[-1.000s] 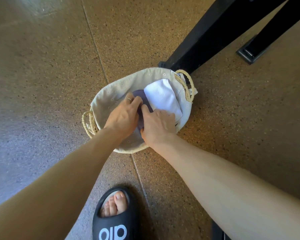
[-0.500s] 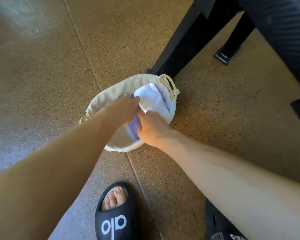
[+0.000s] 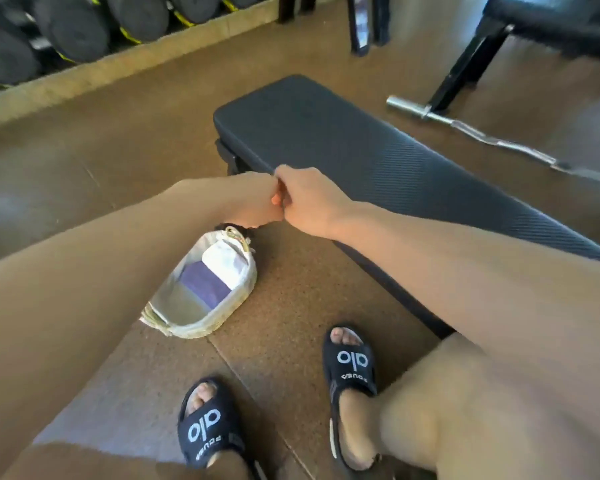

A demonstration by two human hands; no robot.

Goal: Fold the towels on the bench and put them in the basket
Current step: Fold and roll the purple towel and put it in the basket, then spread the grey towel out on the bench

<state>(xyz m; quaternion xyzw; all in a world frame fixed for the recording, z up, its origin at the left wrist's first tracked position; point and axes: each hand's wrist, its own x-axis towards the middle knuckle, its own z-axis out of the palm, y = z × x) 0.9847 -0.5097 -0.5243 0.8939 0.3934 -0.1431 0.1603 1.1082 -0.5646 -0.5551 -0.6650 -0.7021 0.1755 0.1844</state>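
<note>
- The left hand [image 3: 257, 202] and the right hand [image 3: 309, 202] meet knuckle to knuckle in the air, above the near edge of the dark padded surface [image 3: 378, 157].
- Both hands have their fingers curled in; no cloth shows in either one, though the picture is blurred there.
- The basket [image 3: 201, 327] stands on the brown floor [image 3: 291, 289], just beside the near end of the surface, below the left hand.
- A folded white towel [image 3: 226, 259] lies at the far end of the basket, and a folded purple towel [image 3: 205, 284] lies against it, nearer the middle.
- Two feet in black slides [image 3: 350, 365] stand on the floor near the basket.
- A steel bar [image 3: 471, 131] lies on the floor beyond the surface.
- Dark weights [image 3: 73, 26] line a rack at the upper left.
</note>
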